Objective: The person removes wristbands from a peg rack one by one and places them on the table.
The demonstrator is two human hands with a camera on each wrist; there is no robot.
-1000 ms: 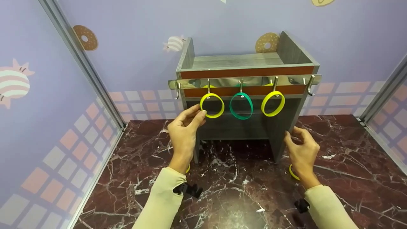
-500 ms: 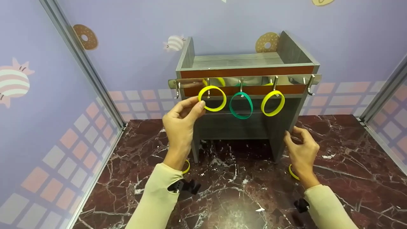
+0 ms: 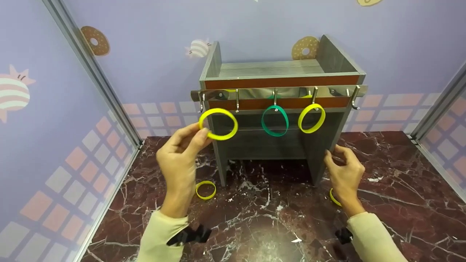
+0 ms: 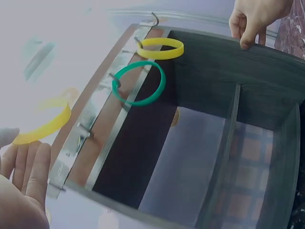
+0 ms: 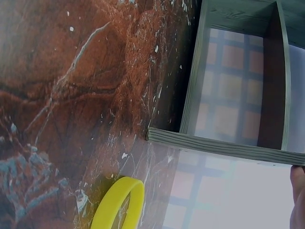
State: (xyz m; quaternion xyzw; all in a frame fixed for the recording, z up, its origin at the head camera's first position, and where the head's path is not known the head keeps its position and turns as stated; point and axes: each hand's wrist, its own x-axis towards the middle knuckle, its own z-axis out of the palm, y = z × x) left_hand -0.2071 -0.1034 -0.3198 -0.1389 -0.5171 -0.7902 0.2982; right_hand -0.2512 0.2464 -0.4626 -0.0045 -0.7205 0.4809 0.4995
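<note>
Between thumb and fingers, my left hand (image 3: pixel 180 160) pinches a yellow silicone wristband (image 3: pixel 236 125), held in front of the left end of a metal hook rail (image 3: pixel 255 94). In the left wrist view this wristband (image 4: pixel 47 128) is apart from the rail's hooks. A teal wristband (image 3: pixel 263 122) hangs from the middle hook, and another yellow wristband (image 3: pixel 323 118) from the hook to its right. My right hand (image 3: pixel 344 167) grips the front edge of the grey wooden shelf's (image 3: pixel 316 145) right side panel; its thumb shows over that edge in the left wrist view.
One yellow wristband (image 3: pixel 197 192) lies on the dark red marbled tabletop (image 3: pixel 269 225) left of the shelf. A further yellow wristband (image 5: pixel 109 205) lies by the shelf's right foot, partly behind my right wrist in the head view. Patterned lilac walls (image 3: pixel 145 54) stand behind and at the sides.
My left hand has lifted the yellow wristband off the second hook from the left and drawn it left, away from the rail. My right hand has stayed on the shelf panel.
</note>
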